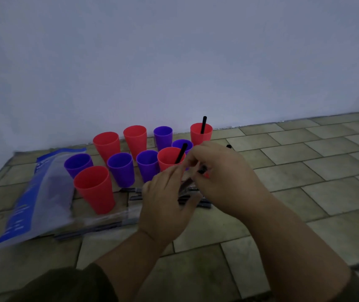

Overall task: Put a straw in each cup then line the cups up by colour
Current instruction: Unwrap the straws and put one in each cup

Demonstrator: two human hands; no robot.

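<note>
Left hand (165,199): held against the right hand, its fingertips pinched on a black straw (200,171).
Right hand (220,177): fingers curled round the same straw; how much of it is wrapped cannot be told.
Red cups (94,188): stood upright on the tiled floor (304,182) near the wall (174,62), mixed among the purple ones.
Purple cups (120,168): upright, none seen with a straw.
Far red cup (201,132): one black straw is leant inside.
Near red cup (167,159): one black straw inside, just beyond the hands.
Loose straws (133,194): laid on the floor beneath the hands.
Plastic bag (39,192): spread flat at the left, beside the cups.
</note>
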